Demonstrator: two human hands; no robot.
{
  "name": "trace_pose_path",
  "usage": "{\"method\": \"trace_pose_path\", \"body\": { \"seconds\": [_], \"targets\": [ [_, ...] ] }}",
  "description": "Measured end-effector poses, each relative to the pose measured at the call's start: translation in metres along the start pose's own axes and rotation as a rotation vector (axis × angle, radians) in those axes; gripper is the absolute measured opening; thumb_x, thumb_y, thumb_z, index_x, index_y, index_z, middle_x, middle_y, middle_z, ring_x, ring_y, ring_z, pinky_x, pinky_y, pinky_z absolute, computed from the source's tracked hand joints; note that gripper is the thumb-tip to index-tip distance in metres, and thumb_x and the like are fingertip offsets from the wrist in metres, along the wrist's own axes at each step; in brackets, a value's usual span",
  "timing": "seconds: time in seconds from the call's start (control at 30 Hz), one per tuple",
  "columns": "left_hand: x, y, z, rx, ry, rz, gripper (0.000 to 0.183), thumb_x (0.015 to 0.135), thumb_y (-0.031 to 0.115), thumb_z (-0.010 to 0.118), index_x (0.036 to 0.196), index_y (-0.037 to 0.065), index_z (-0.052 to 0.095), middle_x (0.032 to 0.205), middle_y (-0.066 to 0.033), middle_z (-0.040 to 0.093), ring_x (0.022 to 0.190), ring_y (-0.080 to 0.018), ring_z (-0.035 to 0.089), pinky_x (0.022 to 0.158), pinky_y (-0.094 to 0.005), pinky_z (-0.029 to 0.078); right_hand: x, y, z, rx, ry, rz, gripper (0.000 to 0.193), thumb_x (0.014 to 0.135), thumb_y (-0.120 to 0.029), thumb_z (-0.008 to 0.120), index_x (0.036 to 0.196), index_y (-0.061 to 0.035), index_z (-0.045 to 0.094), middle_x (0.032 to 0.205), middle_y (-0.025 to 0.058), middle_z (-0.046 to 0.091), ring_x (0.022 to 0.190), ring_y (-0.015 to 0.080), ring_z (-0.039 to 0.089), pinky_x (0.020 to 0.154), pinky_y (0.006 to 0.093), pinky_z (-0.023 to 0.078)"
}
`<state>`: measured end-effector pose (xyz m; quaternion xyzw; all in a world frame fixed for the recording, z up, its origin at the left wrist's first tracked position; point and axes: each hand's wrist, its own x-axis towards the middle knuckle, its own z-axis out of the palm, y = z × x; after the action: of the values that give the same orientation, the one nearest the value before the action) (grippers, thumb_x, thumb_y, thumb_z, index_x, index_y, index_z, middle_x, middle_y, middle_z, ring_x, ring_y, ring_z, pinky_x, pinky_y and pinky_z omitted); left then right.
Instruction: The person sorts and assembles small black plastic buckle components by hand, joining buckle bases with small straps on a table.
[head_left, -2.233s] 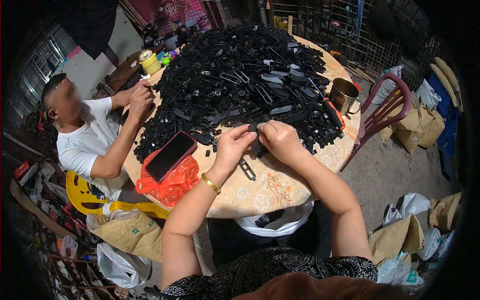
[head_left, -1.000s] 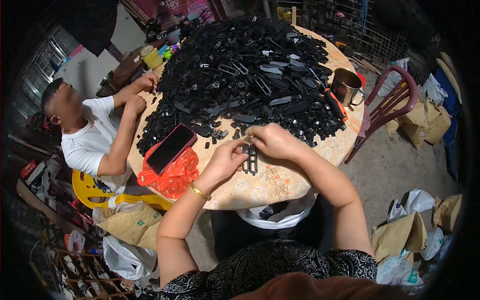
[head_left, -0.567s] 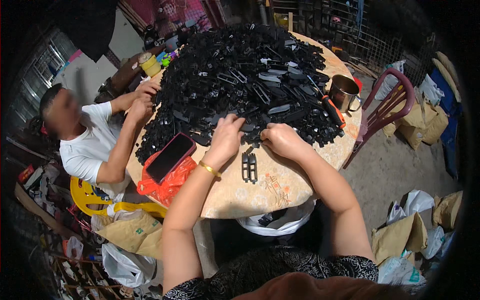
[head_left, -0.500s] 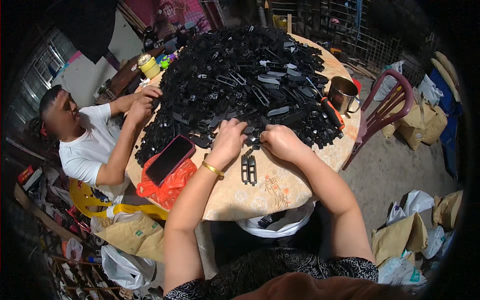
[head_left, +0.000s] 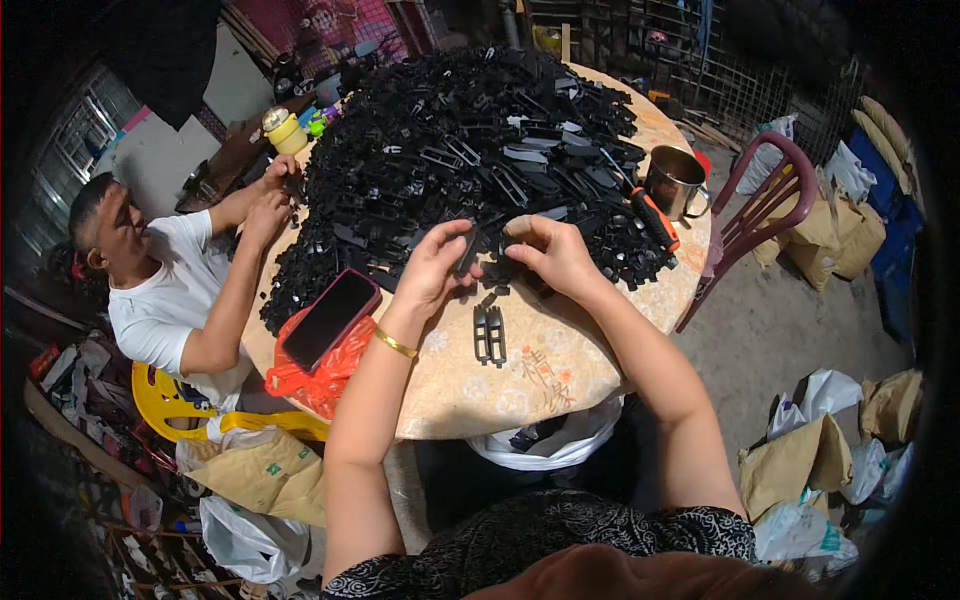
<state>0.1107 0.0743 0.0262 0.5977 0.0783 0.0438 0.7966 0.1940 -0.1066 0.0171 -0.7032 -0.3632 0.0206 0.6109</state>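
Note:
Above the near edge of a big heap of black plastic parts [head_left: 400,160], my left hand [head_left: 430,278] is closed on a flat black plastic piece [head_left: 467,251], held tilted between thumb and fingers. My right hand [head_left: 560,256] is just to the right of it, fingers curled toward the thumb. Whatever its fingertips may hold is too small to make out. Two slotted black plastic clips [head_left: 489,336] lie side by side on the tablecloth below my hands. A few small black bits [head_left: 489,298] rest between them and the heap.
A phone [head_left: 332,318] lies on a red plastic bag [head_left: 318,368] left of my forearm. Right of the heap are an orange-handled screwdriver [head_left: 655,219] and a metal mug [head_left: 675,182]. Another person [head_left: 165,290] handles parts at the left. A maroon chair [head_left: 765,215] stands at the right.
My hands have lifted off the heap's near edge and moved slightly apart. The flat black piece now shows in my left hand. The other person's hands have shifted slightly left and up.

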Motion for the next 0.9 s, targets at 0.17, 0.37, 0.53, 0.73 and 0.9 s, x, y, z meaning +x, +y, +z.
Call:
{"method": "trace_pose_path", "body": {
  "seconds": [0.17, 0.37, 0.53, 0.73, 0.9],
  "targets": [
    [-0.001, 0.000, -0.012, -0.215, -0.090, -0.085, 0.028, 0.092, 0.017, 0.048, 0.112, -0.002, 0.053, 0.102, -0.0152, 0.060, 0.082, -0.0231, 0.064, 0.064, -0.0262, 0.054, 0.001, 0.005, 0.003, 0.083, -0.060, 0.102, 0.020, 0.074, -0.004, 0.068, 0.094, -0.0006, 0.064, 0.082, 0.0071, 0.067, 0.072, 0.0097, 0.061, 0.066, 0.0244, 0.049],
    [-0.011, 0.004, 0.008, -0.244, -0.240, -0.106, 0.033, 0.091, 0.018, 0.051, 0.115, -0.005, 0.050, 0.107, -0.0189, 0.058, 0.098, -0.0224, 0.060, 0.084, -0.0275, 0.050, -0.005, 0.002, 0.008, 0.164, -0.001, -0.029, 0.020, 0.076, -0.004, 0.066, 0.096, -0.0021, 0.066, 0.083, 0.0069, 0.067, 0.073, 0.0087, 0.061, 0.066, 0.0236, 0.048],
    [-0.012, 0.002, 0.004, -0.029, -0.409, -0.094, 0.026, 0.090, 0.018, 0.054, 0.107, -0.002, 0.054, 0.092, -0.0130, 0.063, 0.070, -0.0087, 0.061, 0.056, -0.0155, 0.048, -0.004, -0.009, 0.009, -0.084, 0.163, -0.332, 0.019, 0.075, -0.003, 0.066, 0.093, 0.0002, 0.065, 0.080, 0.0117, 0.064, 0.067, 0.0172, 0.063, 0.062, 0.0255, 0.048],
    [-0.013, -0.009, 0.020, 0.046, -0.280, 0.021, 0.032, 0.092, 0.020, 0.051, 0.120, 0.007, 0.043, 0.086, -0.0067, 0.062, 0.055, -0.0026, 0.045, 0.045, -0.0133, 0.033, -0.009, -0.009, 0.008, -0.061, 0.196, -0.347, 0.016, 0.072, 0.000, 0.066, 0.087, 0.0007, 0.065, 0.079, 0.0124, 0.064, 0.066, 0.0219, 0.063, 0.058, 0.0290, 0.049],
    [-0.018, -0.010, 0.027, 0.145, -0.173, 0.050, 0.034, 0.090, 0.018, 0.053, 0.121, 0.006, 0.046, 0.073, 0.0046, 0.051, 0.057, -0.0013, 0.042, 0.047, -0.0147, 0.031, -0.010, -0.010, 0.007, -0.239, 0.221, -0.506, 0.012, 0.070, -0.001, 0.066, 0.082, -0.0008, 0.064, 0.076, 0.0118, 0.063, 0.067, 0.0254, 0.062, 0.059, 0.0310, 0.049]
  ]
}}
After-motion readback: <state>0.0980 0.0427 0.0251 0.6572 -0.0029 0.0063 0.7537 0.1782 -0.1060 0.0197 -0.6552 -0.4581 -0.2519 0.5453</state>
